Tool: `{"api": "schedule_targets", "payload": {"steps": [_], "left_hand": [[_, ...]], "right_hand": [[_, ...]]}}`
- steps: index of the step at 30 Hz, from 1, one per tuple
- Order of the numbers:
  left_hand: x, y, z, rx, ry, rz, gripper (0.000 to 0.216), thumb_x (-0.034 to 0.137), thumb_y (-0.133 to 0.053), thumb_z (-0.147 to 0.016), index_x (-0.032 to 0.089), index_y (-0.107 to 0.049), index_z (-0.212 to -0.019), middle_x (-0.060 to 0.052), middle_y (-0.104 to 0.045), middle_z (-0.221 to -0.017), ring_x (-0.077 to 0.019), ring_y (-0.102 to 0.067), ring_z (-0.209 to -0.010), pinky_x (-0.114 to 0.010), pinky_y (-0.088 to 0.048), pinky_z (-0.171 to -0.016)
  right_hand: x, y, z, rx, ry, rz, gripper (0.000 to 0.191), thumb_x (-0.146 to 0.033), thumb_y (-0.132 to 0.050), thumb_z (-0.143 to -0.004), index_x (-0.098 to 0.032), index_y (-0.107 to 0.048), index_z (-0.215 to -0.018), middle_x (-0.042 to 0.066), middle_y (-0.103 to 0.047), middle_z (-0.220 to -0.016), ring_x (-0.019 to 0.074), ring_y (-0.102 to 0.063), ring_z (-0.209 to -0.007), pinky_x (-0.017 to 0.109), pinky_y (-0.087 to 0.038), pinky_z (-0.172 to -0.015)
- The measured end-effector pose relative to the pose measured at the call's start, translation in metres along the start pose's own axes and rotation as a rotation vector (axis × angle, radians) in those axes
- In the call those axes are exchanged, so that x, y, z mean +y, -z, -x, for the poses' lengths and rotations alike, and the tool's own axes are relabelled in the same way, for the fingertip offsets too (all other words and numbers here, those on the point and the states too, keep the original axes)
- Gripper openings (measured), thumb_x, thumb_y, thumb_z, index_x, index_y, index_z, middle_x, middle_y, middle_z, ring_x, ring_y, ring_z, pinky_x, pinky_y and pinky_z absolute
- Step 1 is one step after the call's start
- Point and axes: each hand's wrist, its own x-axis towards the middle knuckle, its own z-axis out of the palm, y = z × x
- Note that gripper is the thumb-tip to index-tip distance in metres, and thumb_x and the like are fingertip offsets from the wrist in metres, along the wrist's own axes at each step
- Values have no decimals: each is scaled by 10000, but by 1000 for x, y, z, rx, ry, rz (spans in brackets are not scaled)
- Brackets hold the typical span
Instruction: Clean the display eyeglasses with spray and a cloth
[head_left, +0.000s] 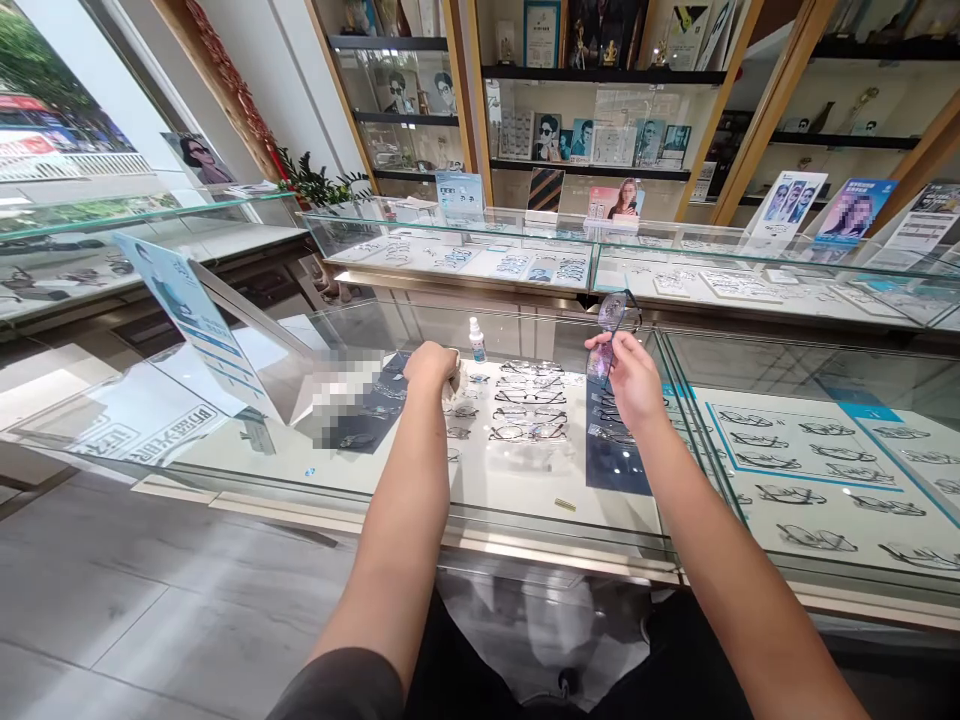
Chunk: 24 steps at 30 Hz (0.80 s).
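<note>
My right hand [634, 378] is raised over the glass counter and pinches a pair of eyeglasses [613, 309]. The glasses are held on end, with a dark frame and lenses that show a purple-blue sheen. My left hand [430, 364] is closed in a fist above the counter, back of the hand toward me. A pale greyish edge shows beside its fingers, too hidden to name. Just right of that fist, a small white bottle [477, 343] with blue on its label stands upright.
Rows of eyeglasses [527, 432] lie inside the glass display case [480, 505] below my hands. A tilted blue-and-white sign [196, 325] stands on the left. More spectacle trays [806, 460] lie to the right. Behind are another glass counter [450, 225] and shelves [600, 75].
</note>
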Motion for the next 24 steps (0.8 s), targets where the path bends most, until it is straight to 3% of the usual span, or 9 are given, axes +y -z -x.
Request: {"api": "schedule_targets", "payload": {"steps": [2,5,9,12,14,17,21,24], "left_hand": [[7,6,1,79,117,9,312,344,-699,-893,82,-675,-1061,-446,-717,-1191,-577,-695,-1232,-693,-499,-970],[17,17,7,193,157,72,280,294,-547,-990,109,-614,-1188,-379,-707,-1310,-500,-692,-1276,-624,-509,-1028],[27,35,16,340,56,194,197,313,-422,-1062,216,-568,-1151,-187,-731,-1317,-326,-705,-1217,-453,-546,-1009],[41,41,27,421,-115,463,169,402,-504,-1039,244,-551,-1076,-72,-725,-1073,-233,-696,-989,-345,-549,-862],[55,39,40,344,-230,688,199,441,-554,-1014,245,-542,-1044,-9,-642,-857,-182,-623,-755,-292,-493,-691],[79,26,67,100,-322,844,193,439,-576,-1005,250,-539,-1017,45,-498,-680,-136,-437,-536,-265,-334,-527],[104,1,104,-152,-360,915,197,426,-612,-985,267,-511,-1043,66,-443,-620,-133,-366,-479,-262,-269,-477],[112,-20,121,-221,-439,955,237,386,-621,-975,289,-447,-1104,70,-479,-672,-132,-377,-487,-256,-296,-479]], "right_hand": [[5,6,1,11,-4,39,224,-507,-756,-953,-283,-752,-956,25,-807,-1049,191,-665,-903,331,-507,-804],[8,16,2,33,-8,39,232,-510,-761,-951,-279,-744,-950,26,-805,-1055,190,-666,-908,327,-495,-791],[6,19,2,41,-10,38,247,-522,-765,-951,-276,-740,-955,36,-802,-1042,194,-657,-896,334,-487,-789],[2,14,4,27,-9,22,247,-520,-761,-951,-273,-742,-943,39,-802,-1029,198,-652,-893,339,-496,-798],[-1,9,7,0,-5,-7,240,-512,-757,-954,-273,-742,-937,39,-804,-1041,201,-656,-904,341,-515,-813],[-9,2,15,-65,-25,-53,224,-506,-751,-966,-283,-726,-954,42,-806,-1061,220,-696,-1000,354,-548,-873],[-17,-7,24,-124,-34,-91,242,-521,-758,-953,-284,-709,-955,51,-810,-1062,241,-727,-1051,393,-581,-947],[-17,-10,26,-166,-37,-106,268,-545,-761,-949,-280,-716,-966,53,-811,-1046,251,-742,-1022,418,-604,-941]]}}
